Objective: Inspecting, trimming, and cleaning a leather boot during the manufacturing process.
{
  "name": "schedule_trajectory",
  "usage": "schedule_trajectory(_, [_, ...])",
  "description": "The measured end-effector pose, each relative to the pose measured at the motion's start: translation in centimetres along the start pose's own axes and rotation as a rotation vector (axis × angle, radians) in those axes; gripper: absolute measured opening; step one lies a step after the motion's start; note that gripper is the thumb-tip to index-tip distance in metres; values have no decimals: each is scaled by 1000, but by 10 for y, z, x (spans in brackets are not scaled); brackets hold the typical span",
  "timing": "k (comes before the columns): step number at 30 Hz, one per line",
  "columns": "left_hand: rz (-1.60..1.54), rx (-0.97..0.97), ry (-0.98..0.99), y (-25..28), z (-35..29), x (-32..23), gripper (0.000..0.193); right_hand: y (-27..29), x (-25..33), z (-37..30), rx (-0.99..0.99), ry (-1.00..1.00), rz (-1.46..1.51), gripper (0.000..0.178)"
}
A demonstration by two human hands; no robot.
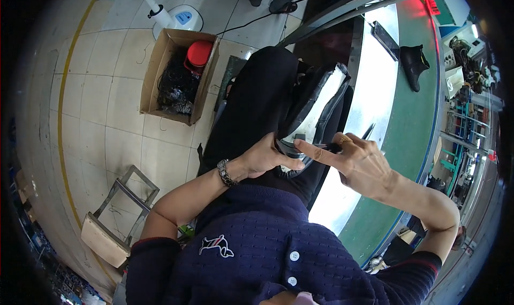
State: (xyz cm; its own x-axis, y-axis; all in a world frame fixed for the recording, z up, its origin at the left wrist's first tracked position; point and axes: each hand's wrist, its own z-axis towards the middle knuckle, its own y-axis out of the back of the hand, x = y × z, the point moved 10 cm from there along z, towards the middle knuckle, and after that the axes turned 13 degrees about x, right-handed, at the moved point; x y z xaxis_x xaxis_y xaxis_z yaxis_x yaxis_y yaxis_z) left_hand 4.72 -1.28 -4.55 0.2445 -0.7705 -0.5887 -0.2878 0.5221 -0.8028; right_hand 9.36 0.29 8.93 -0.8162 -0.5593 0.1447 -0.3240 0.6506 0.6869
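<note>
A black shoe upper [292, 120] with a white sole side [316, 109] facing up lies across my lap, tilted. My left hand [266, 157] wraps round its near end, with the thumb along the white underside. My right hand [360, 163] reaches in from the right, its index finger extended onto the shoe near a small dark grey block [300, 139]. The other fingers of that hand are curled round a slim dark tool [327, 147], mostly hidden. A dark pointed tip [369, 129] shows just past the knuckles, perhaps the same tool's other end.
A green-topped workbench [396, 139] with a bright metal strip stands at my right. A black ankle boot [414, 66] and a phone-like dark slab [384, 40] rest on it. Left are a cardboard box [147, 93], a stool [110, 238] and a white fan base [182, 20]. Another person's feet [281, 5] are ahead.
</note>
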Motion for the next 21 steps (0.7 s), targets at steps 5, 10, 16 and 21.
schedule_trajectory(5, [-30, -17, -22, 1, -1, 7, 34, -8, -2, 5, 41, -23, 209, 76])
schedule_trajectory(10, [-25, 7, -30, -1, 1, 11, 30, -16, -9, -7, 122, -99, 418, 77])
schedule_trajectory(16, [-59, -32, -69, -5, -2, 11, 29, -19, 0, -4, 262, -231, 198, 79])
schedule_trajectory(21, [-38, -67, -34, -6, -5, 7, 36, -30, -7, -8, 30, -111, 206, 80])
